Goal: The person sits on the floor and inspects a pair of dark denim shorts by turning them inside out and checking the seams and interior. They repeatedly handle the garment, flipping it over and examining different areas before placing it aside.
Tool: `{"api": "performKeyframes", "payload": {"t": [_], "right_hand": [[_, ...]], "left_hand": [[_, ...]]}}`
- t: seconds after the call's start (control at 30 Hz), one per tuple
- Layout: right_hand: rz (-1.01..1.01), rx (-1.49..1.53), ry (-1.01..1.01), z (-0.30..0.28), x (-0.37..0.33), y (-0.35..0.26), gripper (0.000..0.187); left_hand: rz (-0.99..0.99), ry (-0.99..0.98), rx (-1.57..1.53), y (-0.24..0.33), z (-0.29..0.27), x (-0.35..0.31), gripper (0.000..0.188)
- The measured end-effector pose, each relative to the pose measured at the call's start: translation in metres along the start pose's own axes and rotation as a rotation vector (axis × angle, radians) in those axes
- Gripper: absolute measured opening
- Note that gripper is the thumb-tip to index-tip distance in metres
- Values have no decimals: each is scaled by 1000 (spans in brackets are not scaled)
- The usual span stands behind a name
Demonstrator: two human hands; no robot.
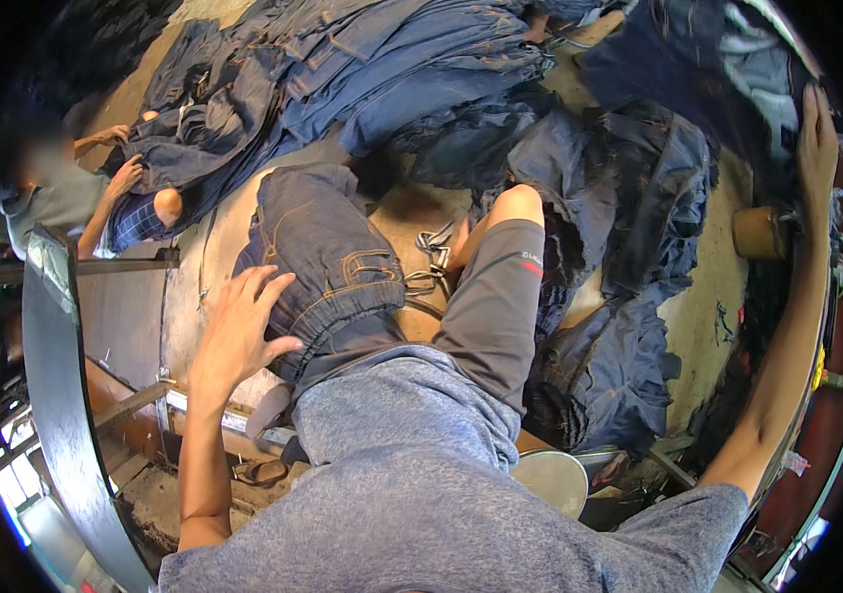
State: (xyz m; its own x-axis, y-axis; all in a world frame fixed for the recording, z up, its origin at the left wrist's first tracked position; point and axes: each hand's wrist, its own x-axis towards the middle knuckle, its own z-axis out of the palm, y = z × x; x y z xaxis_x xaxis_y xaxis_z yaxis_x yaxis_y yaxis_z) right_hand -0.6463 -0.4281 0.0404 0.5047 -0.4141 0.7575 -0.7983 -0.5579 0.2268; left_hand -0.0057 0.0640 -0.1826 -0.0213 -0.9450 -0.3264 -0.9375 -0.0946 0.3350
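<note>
A pair of dark blue jeans (327, 232) with orange stitching and a gathered elastic waistband lies across my left thigh. My left hand (243, 321) is at the waistband's left side, fingers spread and thumb apart, gripping nothing; whether it touches the cloth I cannot tell. My right arm reaches far out to the right. At its end my right hand (817, 143) is stretched out with straight fingers, beside a dark denim garment (703, 74) with a pale inner side. Contact between that hand and the denim is unclear.
Large heaps of jeans (411, 74) cover the floor ahead, with more denim (609, 366) right of my leg. A person (55, 193) sits at far left handling denim. Nearby are a metal-edged panel (60, 366), a round stool seat (552, 484) and a brown cylinder (759, 233).
</note>
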Motion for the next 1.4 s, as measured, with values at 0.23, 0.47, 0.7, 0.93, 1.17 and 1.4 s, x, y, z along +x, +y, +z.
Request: {"api": "performKeyframes", "payload": {"t": [0.23, 0.47, 0.7, 0.93, 1.17, 1.4], "right_hand": [[559, 725, -923, 58, -169, -153, 28], [153, 1116, -995, 92, -187, -393, 30], [-323, 1303, -620, 84, -160, -597, 51], [-566, 1396, -772, 114, -147, -610, 52], [-243, 1448, -1036, 113, -125, -595, 19], [-7, 1657, -1124, 147, -91, -577, 32]], "left_hand": [[-33, 49, -178, -17, 38, -33, 108], [-62, 211, -162, 12, 57, -45, 69], [-102, 320, -245, 17, 60, -42, 19], [-284, 347, -524, 10, 37, -33, 35], [-158, 428, -439, 7, -4, -15, 52], [-9, 410, -285, 28, -32, -6, 82]]}}
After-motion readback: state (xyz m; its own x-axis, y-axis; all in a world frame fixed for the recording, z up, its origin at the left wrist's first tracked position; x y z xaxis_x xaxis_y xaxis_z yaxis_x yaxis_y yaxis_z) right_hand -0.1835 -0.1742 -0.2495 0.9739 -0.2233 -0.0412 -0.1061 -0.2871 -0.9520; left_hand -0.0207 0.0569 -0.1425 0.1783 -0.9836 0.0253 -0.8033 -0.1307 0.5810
